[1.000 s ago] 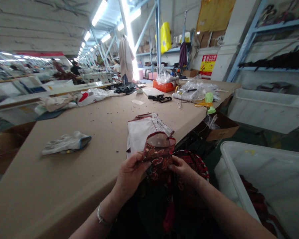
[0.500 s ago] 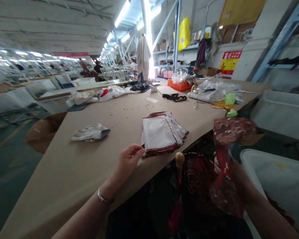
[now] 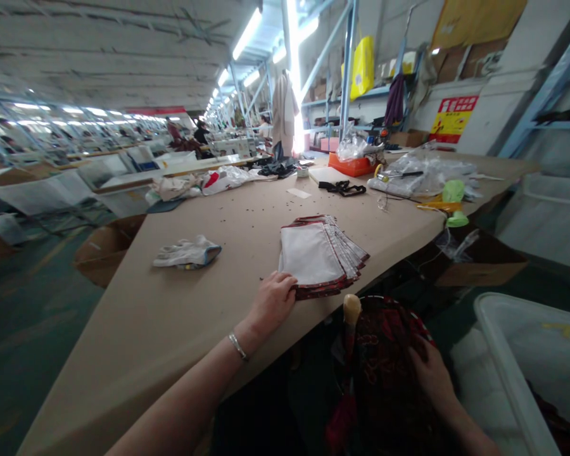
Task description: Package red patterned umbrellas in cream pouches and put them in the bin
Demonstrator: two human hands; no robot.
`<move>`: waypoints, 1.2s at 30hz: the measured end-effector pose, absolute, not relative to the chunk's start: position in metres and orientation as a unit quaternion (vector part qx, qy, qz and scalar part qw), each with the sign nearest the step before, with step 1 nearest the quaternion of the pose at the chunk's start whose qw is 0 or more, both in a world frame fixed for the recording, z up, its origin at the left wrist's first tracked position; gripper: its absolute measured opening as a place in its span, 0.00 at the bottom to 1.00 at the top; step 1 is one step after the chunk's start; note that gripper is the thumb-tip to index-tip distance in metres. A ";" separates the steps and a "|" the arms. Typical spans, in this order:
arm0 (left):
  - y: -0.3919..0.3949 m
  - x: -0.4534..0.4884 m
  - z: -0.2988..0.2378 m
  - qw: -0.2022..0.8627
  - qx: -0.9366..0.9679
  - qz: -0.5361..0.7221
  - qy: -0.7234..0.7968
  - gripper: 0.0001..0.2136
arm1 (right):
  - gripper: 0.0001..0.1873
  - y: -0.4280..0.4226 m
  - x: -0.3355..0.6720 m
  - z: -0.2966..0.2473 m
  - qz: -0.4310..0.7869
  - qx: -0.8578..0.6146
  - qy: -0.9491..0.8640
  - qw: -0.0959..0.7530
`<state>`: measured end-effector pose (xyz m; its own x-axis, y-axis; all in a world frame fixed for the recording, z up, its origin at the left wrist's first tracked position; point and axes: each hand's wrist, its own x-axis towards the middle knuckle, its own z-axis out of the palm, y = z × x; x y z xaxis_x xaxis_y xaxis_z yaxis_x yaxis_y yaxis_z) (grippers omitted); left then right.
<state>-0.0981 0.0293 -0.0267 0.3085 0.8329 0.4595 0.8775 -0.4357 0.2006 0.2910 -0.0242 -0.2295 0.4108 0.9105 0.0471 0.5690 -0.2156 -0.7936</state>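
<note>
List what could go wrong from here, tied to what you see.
The stack of white, red-edged pieces is fanned out near the table edge; a tug from the left hand at its near corner might skew it or slide pieces off.

Dark specks lie scattered on the tabletop and could cling to the white faces.

The dark red fabric at the right hand sits beside a wooden knob and might catch on it.

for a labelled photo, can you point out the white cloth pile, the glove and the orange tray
White cloth pile (image 3: 311,254): head view, on its top face
Glove (image 3: 192,253): head view, between fingers and cuff
Orange tray (image 3: 352,167): head view, front wall
</note>
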 end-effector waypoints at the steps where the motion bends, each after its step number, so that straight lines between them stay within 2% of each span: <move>1: 0.029 -0.096 -0.025 0.046 -0.812 -0.242 -0.529 0.08 | 0.34 -0.025 0.288 -0.223 0.241 -0.742 -0.496 0.383; 6: 0.034 -0.088 -0.020 0.058 -0.812 -0.207 -0.542 0.09 | 0.30 -0.045 0.261 -0.192 0.307 -0.708 -0.490 0.406; 10: 0.042 -0.084 -0.009 0.053 -0.786 -0.231 -0.572 0.09 | 0.23 -0.056 0.237 -0.165 0.319 -0.675 -0.500 0.439; 14: 0.042 -0.077 0.013 0.045 -0.755 -0.337 -0.561 0.08 | 0.12 -0.046 0.209 -0.097 0.217 -0.546 -0.629 0.510; 16: 0.035 -0.072 0.024 0.039 -0.752 -0.374 -0.541 0.07 | 0.10 -0.036 0.189 -0.054 0.154 -0.457 -0.711 0.512; 18: 0.024 -0.065 0.031 0.036 -0.761 -0.381 -0.524 0.07 | 0.13 -0.024 0.165 -0.018 0.108 -0.407 -0.771 0.478; 21: 0.002 -0.059 0.035 0.038 -0.772 -0.376 -0.510 0.08 | 0.21 -0.007 0.130 0.014 0.066 -0.395 -0.834 0.379; 25: -0.029 -0.064 0.036 0.054 -0.769 -0.411 -0.486 0.08 | 0.25 0.008 0.102 0.024 0.036 -0.431 -0.873 0.224; 28: -0.048 -0.077 0.033 0.066 -0.760 -0.459 -0.454 0.09 | 0.24 0.017 0.097 0.022 0.051 -0.469 -0.867 0.162; 32: -0.067 -0.094 0.017 0.045 -0.761 -0.492 -0.421 0.10 | 0.24 0.023 0.098 0.018 0.105 -0.467 -0.858 0.183; 36: -0.077 -0.095 -0.020 -0.049 -0.637 -0.581 -0.504 0.04 | 0.32 0.014 0.103 0.013 0.161 -0.444 -0.835 0.284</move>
